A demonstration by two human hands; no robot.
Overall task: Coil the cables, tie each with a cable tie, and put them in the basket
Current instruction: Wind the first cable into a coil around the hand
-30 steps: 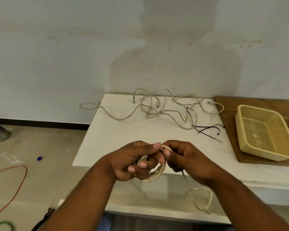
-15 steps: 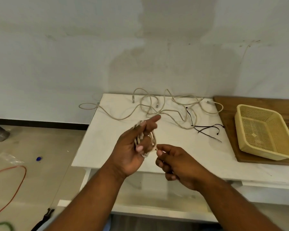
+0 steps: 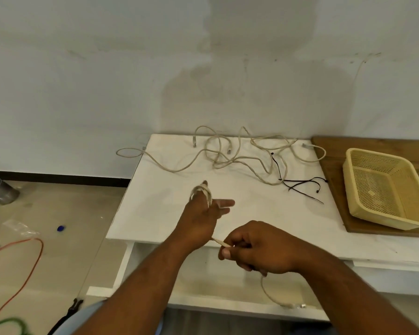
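Cable, beige, is wound in a small coil round the outstretched fingers of the left hand above the white table. I see its free strand run to the right hand, whose thumb and finger pinch it; the tail hangs below. Farther right lie loose cables and black ties, then the yellow basket on a wooden board, its mesh floor in plain view.

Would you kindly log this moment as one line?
left hand: cable wound on fingers | right hand: pinching cable | basket: on board
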